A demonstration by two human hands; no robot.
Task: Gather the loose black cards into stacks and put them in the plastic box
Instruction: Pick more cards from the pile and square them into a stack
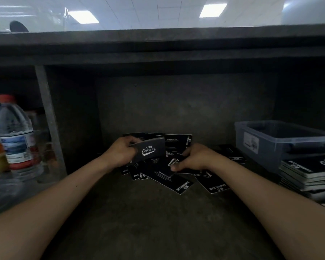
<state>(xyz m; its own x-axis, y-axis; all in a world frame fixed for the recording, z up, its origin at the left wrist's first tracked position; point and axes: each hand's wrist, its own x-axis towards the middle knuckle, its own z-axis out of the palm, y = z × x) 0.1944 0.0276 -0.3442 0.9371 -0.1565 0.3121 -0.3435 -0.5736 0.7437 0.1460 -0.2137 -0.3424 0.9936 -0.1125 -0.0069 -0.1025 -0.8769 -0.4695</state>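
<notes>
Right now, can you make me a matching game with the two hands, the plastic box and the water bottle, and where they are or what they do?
1 left hand
2 right hand
3 plastic box
4 water bottle

A far left, red cap
B lifts a small card stack
C right side, beside a tall card pile
D pinches one card on the loose cards

Pairs: 1-B, 2-D, 3-C, 4-A

Dim, shadowed shelf interior under bright ceiling panels [212, 10], edges bowed by wide-angle distortion, bottles [17, 136] perhaps slightly blurred.
</notes>
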